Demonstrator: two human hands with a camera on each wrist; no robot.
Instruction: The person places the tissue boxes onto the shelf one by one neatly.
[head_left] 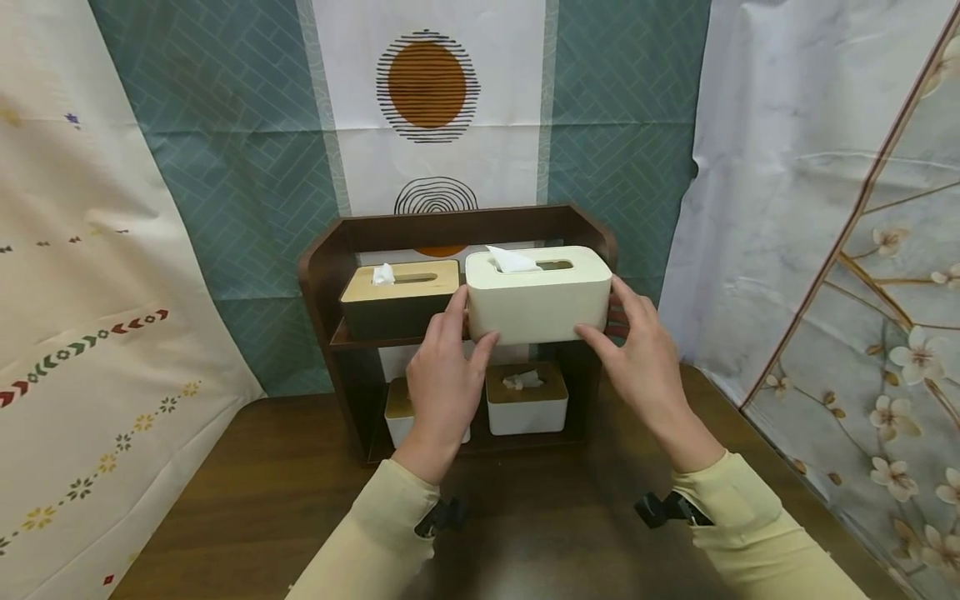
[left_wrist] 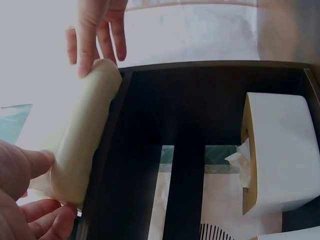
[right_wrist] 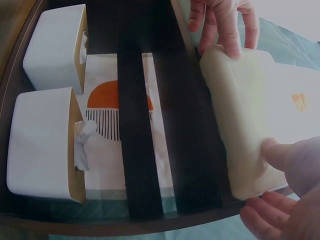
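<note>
A cream tissue box [head_left: 538, 302] with a white tissue poking from its slot is at the right side of the upper shelf. My left hand [head_left: 447, 367] grips its left end, thumb on the front face. On the opposite end, my right hand [head_left: 643, 360] holds it with the thumb at the lower front corner and the fingers round the side. The left wrist view has the box [left_wrist: 82, 145] at the shelf edge between both hands. Beside it on the upper shelf stands a dark tissue box [head_left: 400, 312] with a wooden lid.
The dark brown two-tier shelf [head_left: 341, 375] stands on a wooden table [head_left: 247, 492]. Its lower tier bears a white tissue box [head_left: 527, 415] with a wooden lid and another white box [head_left: 399, 427], partly behind my left hand. Patterned cloths [head_left: 247, 167] hang behind and at both sides.
</note>
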